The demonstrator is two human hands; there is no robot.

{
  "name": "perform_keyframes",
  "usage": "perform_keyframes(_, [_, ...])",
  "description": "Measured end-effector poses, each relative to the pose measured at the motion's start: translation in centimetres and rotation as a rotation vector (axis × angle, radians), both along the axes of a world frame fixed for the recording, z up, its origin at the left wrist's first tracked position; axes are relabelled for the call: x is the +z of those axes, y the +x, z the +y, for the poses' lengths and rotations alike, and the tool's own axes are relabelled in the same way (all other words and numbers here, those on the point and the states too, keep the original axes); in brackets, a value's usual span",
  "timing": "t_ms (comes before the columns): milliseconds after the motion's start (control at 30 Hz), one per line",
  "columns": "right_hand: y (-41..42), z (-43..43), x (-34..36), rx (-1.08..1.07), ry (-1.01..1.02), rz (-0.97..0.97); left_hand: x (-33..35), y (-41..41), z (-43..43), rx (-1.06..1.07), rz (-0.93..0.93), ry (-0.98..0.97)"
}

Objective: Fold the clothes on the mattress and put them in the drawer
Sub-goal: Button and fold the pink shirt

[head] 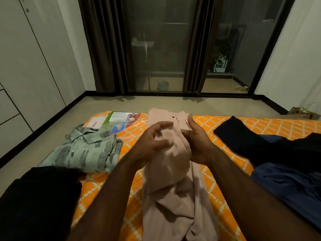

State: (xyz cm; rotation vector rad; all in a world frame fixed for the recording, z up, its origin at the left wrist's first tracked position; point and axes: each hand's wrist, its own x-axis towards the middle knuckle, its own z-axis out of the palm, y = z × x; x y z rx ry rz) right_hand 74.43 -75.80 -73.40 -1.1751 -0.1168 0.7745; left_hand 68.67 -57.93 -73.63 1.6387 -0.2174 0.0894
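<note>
Pink garment: the pink garment lies in the middle of the orange mattress, straight ahead of the person, half flattened and bunched in loose folds at the near end.
Long axis: it runs directly away from the person, from the bottom of the view up to the far edge of the mattress, where a small dark button shows. Both forearms flank it, one on each side.
Left hand: the left hand sits on top of the cloth toward its far end, fingers curled, and a hump of fabric is gathered between fingers and thumb.
Right hand: the right hand clasps the garment's right edge, thumb pointing up and fingers wrapped round the fold.
Nearer hand: neither; they are level, working the same stretch from opposite sides.
Step in hand: this looks like narrowing the garment lengthwise before it is doubled over.
Next move: most likely a fold along that long axis, bringing the near end up to the far end or the reverse.
Neighbours: a folded green patterned shirt is just to the left, with a black garment at the near left corner. A dark garment and a blue garment wait unfolded on the right.
Beyond: a plastic packet lies at the far left corner of the mattress.
Drawer: the pale cabinet fronts on the left wall may hold it, though that is not certain.
</note>
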Motion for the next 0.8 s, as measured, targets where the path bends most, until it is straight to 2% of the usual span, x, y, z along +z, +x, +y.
perform_keyframes(167, [0.1,-0.3,-2.2,0.028,-0.070,-0.011,-0.4,-0.5,0.7,-0.202,0.110,0.043])
perform_keyframes(333, [0.6,0.8,-4.4,0.125,0.014,0.096,-0.8,-0.5,0.0,-0.301,0.118,0.146])
perform_keyframes(433, [1.9,1.9,-3.8,0.146,0.017,0.089,-1.1,-0.1,-0.3,-0.288,0.087,0.217])
perform_keyframes(500, [3.3,2.6,-2.7,0.058,0.016,0.065,-1.3,0.3,-0.1,-0.225,0.048,0.213])
perform_keyframes(600, [6.3,3.4,-0.7,-0.186,-0.054,-0.067,-1.5,0.6,0.3,-0.196,0.039,0.158])
perform_keyframes(733, [10.1,4.8,2.2,-0.299,-0.132,-0.221,-2.3,1.2,1.1,-0.174,0.063,0.116])
perform_keyframes(800, [11.7,5.3,3.6,-0.310,-0.069,-0.269,-2.8,1.6,1.5,-0.147,0.074,0.082])
